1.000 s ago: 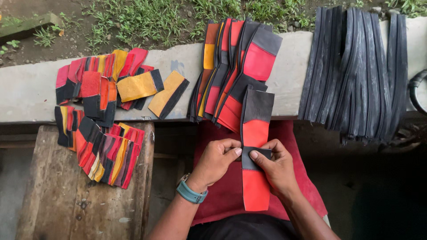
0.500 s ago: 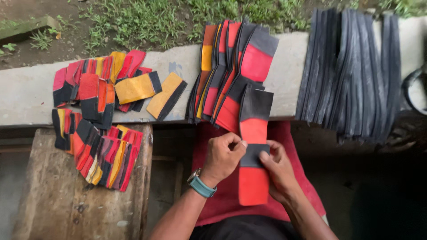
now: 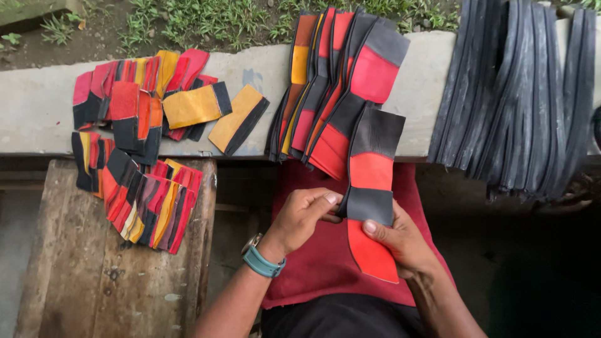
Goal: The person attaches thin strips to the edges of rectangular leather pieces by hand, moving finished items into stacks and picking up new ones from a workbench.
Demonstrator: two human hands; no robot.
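Since half a second ago, left hand (image 3: 300, 216) slid lower beside the red-and-black strip (image 3: 370, 197), pinching its left edge; right hand (image 3: 397, 241) grips below, over the red lap cloth (image 3: 316, 269). Beyond, strip's top touches the concrete ledge (image 3: 37, 106).

You've got a long concrete ledge (image 3: 37, 106) across the top, grass (image 3: 206, 19) and dirt behind it. A fanned stack of red, orange and black strips (image 3: 338, 81) leans over its edge, mid-frame. A bundle of plain black rubber strips (image 3: 519, 94) drapes over it at right. Shorter red, yellow and black pieces (image 3: 150, 100) are scattered on the ledge at left, more of them piled (image 3: 144, 200) on the worn wooden bench (image 3: 94, 288) below. Red cloth (image 3: 319, 263) covers your lap.
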